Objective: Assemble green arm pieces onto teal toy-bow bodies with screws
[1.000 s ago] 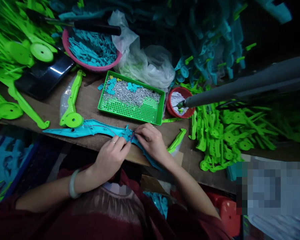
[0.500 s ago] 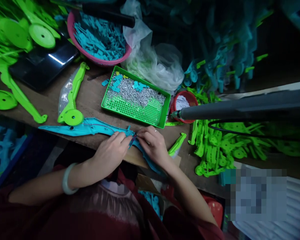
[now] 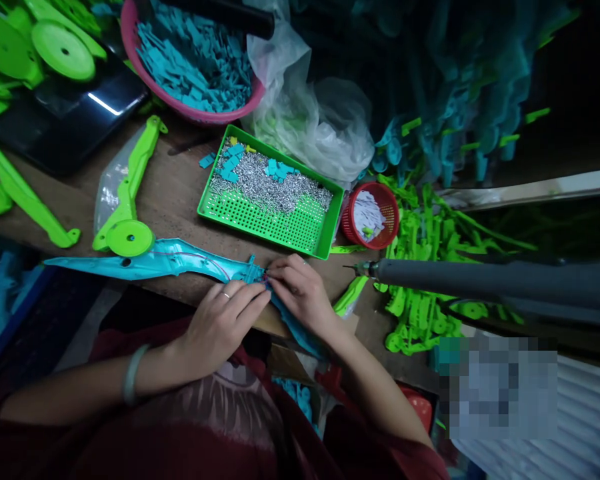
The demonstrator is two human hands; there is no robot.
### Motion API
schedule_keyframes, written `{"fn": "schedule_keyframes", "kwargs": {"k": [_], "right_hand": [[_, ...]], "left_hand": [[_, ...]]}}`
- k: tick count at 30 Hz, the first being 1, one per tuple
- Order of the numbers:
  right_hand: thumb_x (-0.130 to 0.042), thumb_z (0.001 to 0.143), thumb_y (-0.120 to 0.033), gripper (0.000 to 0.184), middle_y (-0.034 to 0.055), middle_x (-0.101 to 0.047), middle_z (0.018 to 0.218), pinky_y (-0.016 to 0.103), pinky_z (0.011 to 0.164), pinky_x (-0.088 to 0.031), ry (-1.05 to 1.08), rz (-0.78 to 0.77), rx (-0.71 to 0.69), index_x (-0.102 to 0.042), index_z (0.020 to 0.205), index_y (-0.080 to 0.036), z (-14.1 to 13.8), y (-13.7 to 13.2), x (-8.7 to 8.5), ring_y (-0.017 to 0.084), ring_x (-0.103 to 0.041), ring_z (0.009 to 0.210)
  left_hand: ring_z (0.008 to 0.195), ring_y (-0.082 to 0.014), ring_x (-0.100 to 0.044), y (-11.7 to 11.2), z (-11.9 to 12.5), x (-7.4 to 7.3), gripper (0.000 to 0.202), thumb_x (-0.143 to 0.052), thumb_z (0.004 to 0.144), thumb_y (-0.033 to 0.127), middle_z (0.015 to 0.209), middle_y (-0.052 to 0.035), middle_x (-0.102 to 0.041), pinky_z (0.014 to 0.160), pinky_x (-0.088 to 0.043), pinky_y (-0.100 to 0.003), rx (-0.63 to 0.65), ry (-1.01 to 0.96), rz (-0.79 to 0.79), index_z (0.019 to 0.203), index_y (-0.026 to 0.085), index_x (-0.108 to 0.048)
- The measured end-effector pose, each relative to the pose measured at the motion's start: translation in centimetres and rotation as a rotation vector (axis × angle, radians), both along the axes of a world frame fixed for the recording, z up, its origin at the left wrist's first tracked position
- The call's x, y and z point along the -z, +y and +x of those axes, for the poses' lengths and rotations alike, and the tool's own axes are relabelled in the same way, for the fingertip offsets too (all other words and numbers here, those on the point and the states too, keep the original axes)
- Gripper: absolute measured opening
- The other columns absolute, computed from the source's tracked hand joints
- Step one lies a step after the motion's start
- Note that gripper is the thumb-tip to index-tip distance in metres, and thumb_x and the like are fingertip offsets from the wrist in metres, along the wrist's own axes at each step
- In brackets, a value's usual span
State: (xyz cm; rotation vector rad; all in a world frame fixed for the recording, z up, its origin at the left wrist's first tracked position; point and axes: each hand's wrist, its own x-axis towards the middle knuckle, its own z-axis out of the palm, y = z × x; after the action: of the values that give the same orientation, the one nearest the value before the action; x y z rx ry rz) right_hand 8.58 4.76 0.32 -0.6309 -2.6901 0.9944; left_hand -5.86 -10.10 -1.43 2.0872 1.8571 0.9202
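Note:
A long teal plastic toy bow half (image 3: 155,262) lies along the front edge of the wooden bench (image 3: 180,200). My left hand (image 3: 223,323) rests on its middle, fingers closed against it. My right hand (image 3: 303,293) pinches at the same spot from the right, fingertips together on a thin purple string that runs along the teal part. A green bow piece with a round wheel (image 3: 125,233) lies just behind the teal part. A grey powered screwdriver (image 3: 480,280) hangs at the right, its tip pointing left, untouched.
A green perforated tray (image 3: 260,220) holds silver screws and small teal bits. Behind it are a pink bowl of teal pieces (image 3: 190,63), clear plastic bags (image 3: 310,120) and a small red basket (image 3: 375,217). Green parts are heaped at right (image 3: 430,267) and far left.
The view has shifted down and left a little. The hanging screwdriver has swung lower and left. Both hands stay at the middle of the teal part, fingers working slightly.

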Motion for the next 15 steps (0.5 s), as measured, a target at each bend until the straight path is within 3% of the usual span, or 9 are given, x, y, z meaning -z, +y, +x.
{"fn": "schedule_keyframes", "kwargs": {"k": [3, 6, 9, 11, 15], "right_hand": [[-0.057, 0.093, -0.015, 0.013, 0.0064, -0.067, 0.097, 0.036, 0.079, -0.055, 0.098, -0.057, 0.077, -0.063, 0.102, -0.022, 0.8, -0.3, 0.2, 0.018, -0.064, 0.091], [-0.058, 0.091, -0.012, 0.020, 0.0064, -0.065, 0.098, 0.036, 0.078, -0.054, 0.135, 0.043, 0.123, -0.061, 0.107, -0.024, 1.2, -0.5, -0.6, 0.019, -0.062, 0.092], [-0.054, 0.091, -0.012, 0.018, 0.0076, -0.062, 0.097, 0.035, 0.076, -0.053, 0.016, 0.125, 0.052, -0.059, 0.105, -0.022, 1.1, -0.7, -1.6, 0.019, -0.059, 0.091], [-0.052, 0.093, -0.015, 0.012, 0.0080, -0.061, 0.095, 0.034, 0.074, -0.052, -0.094, 0.139, 0.023, -0.060, 0.098, -0.021, 1.0, -0.8, -2.0, 0.019, -0.058, 0.089], [-0.054, 0.093, -0.022, 0.006, 0.0088, -0.061, 0.094, 0.036, 0.073, -0.051, -0.200, 0.194, 0.039, -0.060, 0.092, -0.021, 1.2, -1.5, -1.8, 0.021, -0.056, 0.088]], "left_hand": [[0.108, -0.0256, -0.059, -0.5, -0.2, 0.6, 0.028, -0.047, 0.097, 0.007, 0.128, -0.0108, -0.066, 0.083, -0.047, -0.039, 0.025, -0.073, 0.014, 0.119, 0.012, -0.064], [0.108, -0.0240, -0.060, -0.8, -0.4, 1.1, 0.025, -0.046, 0.098, 0.007, 0.129, -0.0081, -0.066, 0.084, -0.047, -0.039, 0.071, -0.121, 0.028, 0.110, 0.014, -0.066], [0.106, -0.0233, -0.061, -0.9, -0.6, 1.4, 0.022, -0.049, 0.097, 0.007, 0.122, -0.0087, -0.070, 0.085, -0.049, -0.039, 0.085, -0.136, 0.062, 0.109, 0.015, -0.065], [0.107, -0.0239, -0.062, -0.7, -0.6, 1.3, 0.021, -0.053, 0.095, 0.008, 0.118, -0.0116, -0.069, 0.090, -0.051, -0.039, 0.025, -0.143, 0.064, 0.112, 0.014, -0.063], [0.115, -0.0263, -0.060, -0.2, -0.3, 0.7, 0.029, -0.056, 0.093, 0.007, 0.126, -0.0147, -0.064, 0.096, -0.052, -0.042, -0.036, -0.131, 0.032, 0.122, 0.013, -0.057]]}}
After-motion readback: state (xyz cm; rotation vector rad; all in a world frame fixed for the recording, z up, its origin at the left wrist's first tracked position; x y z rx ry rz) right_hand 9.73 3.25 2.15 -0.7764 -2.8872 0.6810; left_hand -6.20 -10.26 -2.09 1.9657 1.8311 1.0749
